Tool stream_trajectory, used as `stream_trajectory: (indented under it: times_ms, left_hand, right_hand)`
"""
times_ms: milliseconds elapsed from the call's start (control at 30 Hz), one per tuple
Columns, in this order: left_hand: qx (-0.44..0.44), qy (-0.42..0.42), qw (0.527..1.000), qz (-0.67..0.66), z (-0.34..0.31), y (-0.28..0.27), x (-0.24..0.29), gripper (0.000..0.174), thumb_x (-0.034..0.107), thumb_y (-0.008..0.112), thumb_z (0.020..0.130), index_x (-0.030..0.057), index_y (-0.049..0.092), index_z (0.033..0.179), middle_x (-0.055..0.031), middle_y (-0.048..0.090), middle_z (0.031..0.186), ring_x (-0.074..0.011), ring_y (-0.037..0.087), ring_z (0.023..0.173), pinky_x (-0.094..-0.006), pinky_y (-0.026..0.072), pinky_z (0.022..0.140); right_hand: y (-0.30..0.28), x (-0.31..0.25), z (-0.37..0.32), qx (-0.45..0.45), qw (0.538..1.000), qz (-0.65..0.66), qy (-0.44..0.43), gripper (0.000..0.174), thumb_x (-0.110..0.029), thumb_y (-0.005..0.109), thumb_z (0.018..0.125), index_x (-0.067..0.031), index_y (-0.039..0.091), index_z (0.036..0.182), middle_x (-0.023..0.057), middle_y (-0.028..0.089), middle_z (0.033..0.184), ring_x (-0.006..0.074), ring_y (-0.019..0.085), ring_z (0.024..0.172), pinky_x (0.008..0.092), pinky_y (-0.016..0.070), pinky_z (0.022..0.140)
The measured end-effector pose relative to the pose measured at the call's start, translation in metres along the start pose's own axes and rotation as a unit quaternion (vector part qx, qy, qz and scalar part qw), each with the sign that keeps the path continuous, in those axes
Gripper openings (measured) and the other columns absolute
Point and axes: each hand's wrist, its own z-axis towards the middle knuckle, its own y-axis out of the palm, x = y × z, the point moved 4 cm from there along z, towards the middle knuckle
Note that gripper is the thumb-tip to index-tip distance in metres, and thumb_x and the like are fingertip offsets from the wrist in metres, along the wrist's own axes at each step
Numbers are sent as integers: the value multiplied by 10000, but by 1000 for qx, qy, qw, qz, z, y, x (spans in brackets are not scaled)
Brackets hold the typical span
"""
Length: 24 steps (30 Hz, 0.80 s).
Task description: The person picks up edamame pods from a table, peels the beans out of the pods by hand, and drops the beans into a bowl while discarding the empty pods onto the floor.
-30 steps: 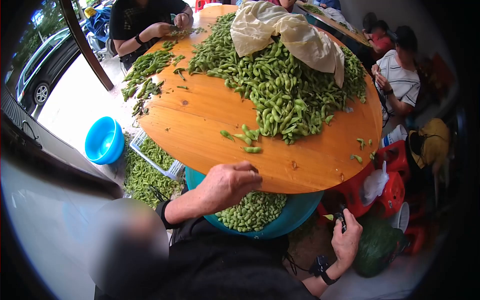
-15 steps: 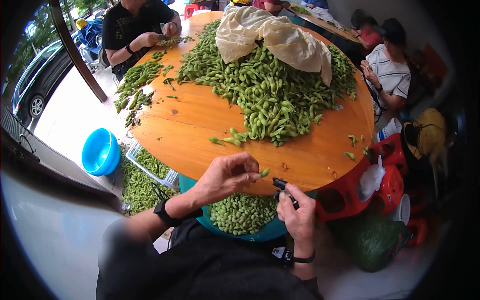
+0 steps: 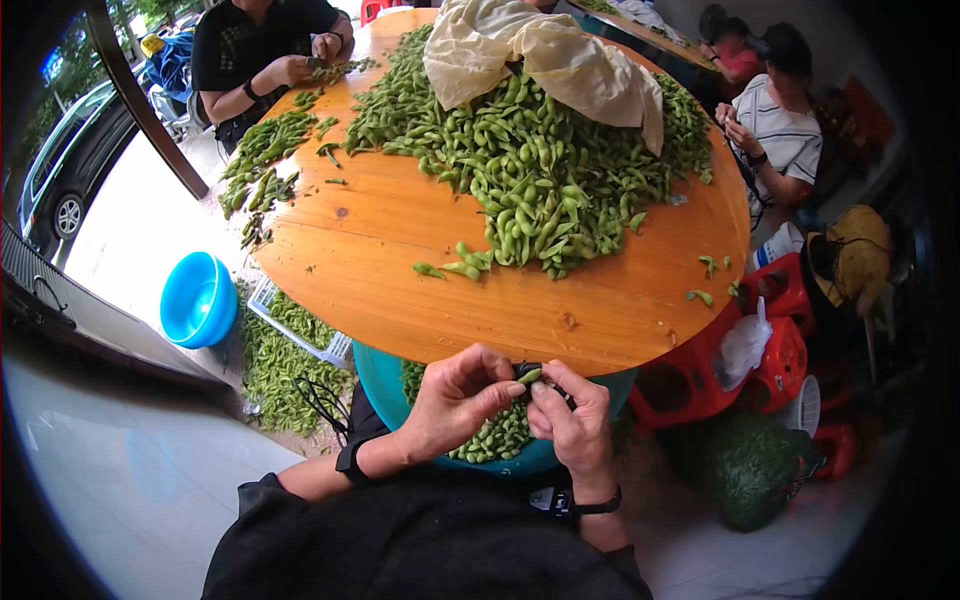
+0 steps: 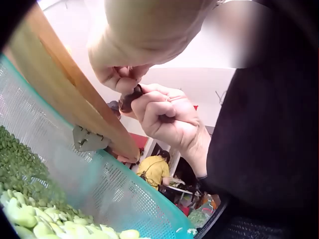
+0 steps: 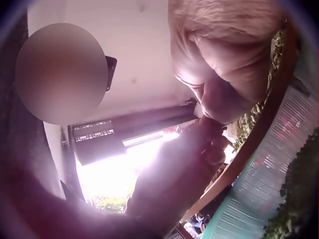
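Note:
Both hands meet just past the near edge of the wooden table [image 3: 390,300]. My left hand [image 3: 450,405] pinches a green soybean pod [image 3: 531,377] between thumb and fingers. Fingers of my right hand [image 3: 578,425] curl round a small black tool [image 4: 130,98], partly hidden by the fingers, right at the pod. Below them stands a teal mesh basket [image 4: 167,211] holding shelled green beans [image 3: 495,437]. A large heap of soybean pods [image 3: 550,200] covers the table's far part, with a cream cloth [image 3: 560,65] draped on top.
Several loose pods [image 3: 468,262] lie near the heap. Left of the table are a blue basin [image 3: 198,300] and a white crate [image 3: 300,330] among pods on the floor. Red stools [image 3: 785,370] and a dark green bag [image 3: 745,475] stand at right. Other people sit around the table.
My left hand has picked up a pod and drawn back from the table edge. My right hand has swung in from the far right with the black tool, and the two now meet.

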Motion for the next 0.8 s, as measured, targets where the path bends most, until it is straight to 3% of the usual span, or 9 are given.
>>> stream_trajectory:
  times_ms: [33, 100, 167, 267, 333, 433, 500, 700, 800]
  left_hand:
    - [0, -1, 1000, 0, 1, -3, 0, 138, 17, 690, 900, 24, 570, 967, -22, 600, 758, -100, 575, 646, -243, 456, 556]
    - [-87, -154, 926, -335, 2, 3, -10, 194, 48, 663, 924, 36, 519, 1054, -37, 606, 776, -137, 554, 598, -249, 407, 503]
    - [-123, -174, 903, -373, 1, 6, -11, 221, 62, 643, 938, 35, 490, 1096, -50, 616, 816, -171, 556, 592, -257, 395, 497]
    - [-108, -179, 956, -206, 1, 6, -13, 276, 136, 663, 943, 35, 499, 1141, -45, 624, 856, -125, 578, 643, -240, 430, 539]
    - [-116, -157, 976, -93, 2, 4, -15, 293, 151, 666, 944, 31, 505, 1158, -45, 633, 870, -121, 598, 676, -243, 450, 565]
    - [-99, -68, 980, 161, 4, 6, 1, 272, 147, 680, 935, 7, 566, 1139, -66, 658, 894, -131, 641, 768, -259, 495, 648]
    - [-96, 71, 937, 329, 8, 10, 20, 190, 87, 668, 928, -9, 612, 1082, -89, 672, 875, -135, 653, 775, -272, 508, 667]
    - [-38, 37, 954, 294, 3, 2, 11, 204, 27, 606, 953, -16, 671, 1142, -75, 647, 859, -119, 636, 723, -269, 519, 643]
    - [-11, -43, 997, 66, 3, -6, 1, 229, 103, 586, 986, -22, 671, 1157, -47, 547, 913, -109, 604, 684, -253, 514, 624]
  right_hand:
    - [0, -2, -1, -13, 1000, 2, -13, 151, -10, 548, 972, 62, 598, 1096, -15, 486, 733, 38, 432, 559, 212, 336, 472]
    - [-3, -1, -4, -25, 999, 34, -9, 140, -3, 545, 971, 58, 601, 1084, -15, 489, 751, 32, 432, 563, 208, 334, 471]
    - [-4, -4, -5, -40, 997, 66, -5, 130, 4, 541, 970, 54, 603, 1072, -15, 492, 769, 27, 433, 567, 205, 332, 471]
    - [-6, -7, -5, -35, 999, -18, 7, 143, 18, 581, 927, 46, 612, 1063, 31, 532, 785, 102, 502, 562, 248, 384, 491]
    - [-1, -20, -6, -5, 902, -391, -184, 190, 33, 619, 862, 42, 619, 1052, 120, 555, 814, 244, 587, 622, 313, 449, 552]
    - [10, -25, -12, 23, 853, -472, -221, 201, 39, 634, 817, 47, 627, 1018, 178, 561, 847, 347, 609, 721, 360, 480, 623]
    - [12, -27, -11, 41, 858, -455, -234, 155, 50, 621, 799, 52, 630, 953, 163, 559, 791, 323, 597, 670, 360, 461, 587]
    - [6, -26, -11, 45, 870, -438, -222, 147, 20, 660, 803, 64, 638, 942, 141, 566, 773, 256, 586, 643, 334, 458, 589]
    - [5, -29, -16, 82, 878, -420, -213, 195, -15, 684, 817, 57, 650, 996, 163, 601, 818, 286, 635, 695, 355, 492, 610]
